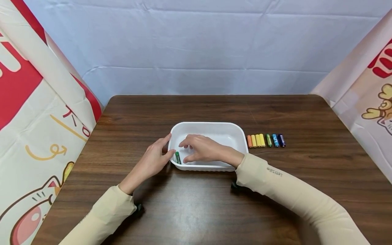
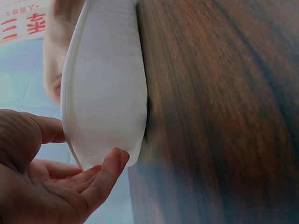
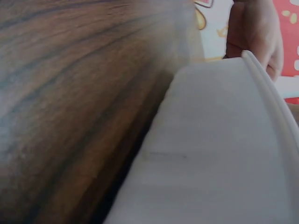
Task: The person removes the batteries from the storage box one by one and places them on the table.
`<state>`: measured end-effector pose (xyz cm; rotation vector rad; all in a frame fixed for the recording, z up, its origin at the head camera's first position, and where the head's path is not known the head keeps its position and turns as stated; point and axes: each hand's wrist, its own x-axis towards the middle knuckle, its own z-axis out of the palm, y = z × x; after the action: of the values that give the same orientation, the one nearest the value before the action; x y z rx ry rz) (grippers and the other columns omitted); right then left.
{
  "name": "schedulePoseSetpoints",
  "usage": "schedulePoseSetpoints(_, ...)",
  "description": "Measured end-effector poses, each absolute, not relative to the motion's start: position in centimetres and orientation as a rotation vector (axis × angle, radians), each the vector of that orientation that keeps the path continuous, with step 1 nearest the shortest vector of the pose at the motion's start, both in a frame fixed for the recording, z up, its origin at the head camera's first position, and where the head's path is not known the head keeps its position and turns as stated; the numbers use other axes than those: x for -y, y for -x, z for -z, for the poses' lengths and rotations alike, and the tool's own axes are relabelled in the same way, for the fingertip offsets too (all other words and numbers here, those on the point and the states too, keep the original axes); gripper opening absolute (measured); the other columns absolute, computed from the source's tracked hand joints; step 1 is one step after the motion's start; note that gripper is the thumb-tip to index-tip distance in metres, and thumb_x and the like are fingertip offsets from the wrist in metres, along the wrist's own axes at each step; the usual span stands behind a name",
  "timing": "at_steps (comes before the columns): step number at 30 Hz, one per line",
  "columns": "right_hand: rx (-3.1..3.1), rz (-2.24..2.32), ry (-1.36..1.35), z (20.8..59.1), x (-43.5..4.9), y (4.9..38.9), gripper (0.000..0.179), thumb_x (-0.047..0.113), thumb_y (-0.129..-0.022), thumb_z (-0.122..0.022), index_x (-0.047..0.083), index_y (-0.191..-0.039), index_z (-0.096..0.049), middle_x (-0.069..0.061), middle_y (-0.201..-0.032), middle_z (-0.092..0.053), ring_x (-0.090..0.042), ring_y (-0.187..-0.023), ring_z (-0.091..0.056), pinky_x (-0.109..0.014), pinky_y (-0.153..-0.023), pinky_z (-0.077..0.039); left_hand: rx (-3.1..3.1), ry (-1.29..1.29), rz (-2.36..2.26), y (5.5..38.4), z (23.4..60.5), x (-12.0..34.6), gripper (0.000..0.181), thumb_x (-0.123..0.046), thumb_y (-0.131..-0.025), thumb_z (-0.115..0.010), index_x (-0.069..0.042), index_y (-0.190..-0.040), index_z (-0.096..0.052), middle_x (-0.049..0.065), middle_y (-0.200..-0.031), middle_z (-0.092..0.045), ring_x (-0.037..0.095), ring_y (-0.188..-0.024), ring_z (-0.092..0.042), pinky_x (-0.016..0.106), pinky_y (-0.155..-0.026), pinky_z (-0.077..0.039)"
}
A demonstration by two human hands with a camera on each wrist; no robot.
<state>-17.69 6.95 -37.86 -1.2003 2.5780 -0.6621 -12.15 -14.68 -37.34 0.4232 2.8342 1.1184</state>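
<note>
Your left hand (image 1: 153,160) braces the white plastic tray (image 1: 211,127) by its near-left corner, thumb and fingers relaxed against it. Your right hand (image 1: 202,149) rests inside, fingers loosely spread, gripping nothing; the green battery (image 1: 178,158) lies just beside them. Farther right, a row of coloured batteries (image 1: 265,140) waits on the dark wooden table (image 1: 196,204).

My right-wrist cam sits low by the white tray (image 3: 219,154), w/ its outer wall filling the lower right & its rim running up diagonally to the top right. Dark wood table (image 3: 70,93) takes the left half, blurred close up. Over the rim, top right, part of my other hand (image 3: 254,32) shows vs a red & white backdrop (image 3: 292,18); can't tell its grip.
</note>
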Motion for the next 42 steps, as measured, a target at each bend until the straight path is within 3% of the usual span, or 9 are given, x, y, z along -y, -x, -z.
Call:
schedulePoseSetpoints(18,-2.651,0.624,1.199,39.6,-5.9,17.1,0.051,0.024,-0.085,-0.087,0.004,-0.129,-0.071,-0.007,-0.109,-0.067,-0.017,-0.092,-0.057,-0.029,-0.081,-0.049,-2.840,-0.430,-1.121,12.2,37.4,14.7,0.062,-0.013,-0.100,-0.065,0.005,-0.155,-0.041,0.023,-0.144,-0.056,0.031,-0.106,-0.065,0.047,-0.092,-0.052)
schedulePoseSetpoints(30,-2.666,0.597,1.232,39.9,-5.8,17.0,0.049,0.025,-0.085,-0.087,0.010,-0.129,-0.073,-0.006,-0.105,-0.063,-0.018,-0.092,-0.056,-0.030,-0.075,-0.049,-2.829,-0.417,-1.104,12.1,37.4,14.6,0.064,-0.015,-0.101,-0.065,0.003,-0.156,-0.040,0.022,-0.143,-0.057,0.030,-0.105,-0.064,0.046,-0.088,-0.053)
schedulePoseSetpoints(42,-2.661,0.565,1.242,40.2,-5.6,17.1,0.050,0.029,-0.087,-0.086,0.010,-0.131,-0.072,-0.007,-0.105,-0.062,-0.018,-0.092,-0.056,-0.031,-0.078,-0.049,-2.841,-0.449,-1.118,12.1,37.3,14.7,0.061,-0.014,-0.102,-0.064,0.005,-0.155,-0.041,0.024,-0.144,-0.056,0.031,-0.106,-0.066,0.047,-0.090,-0.053)
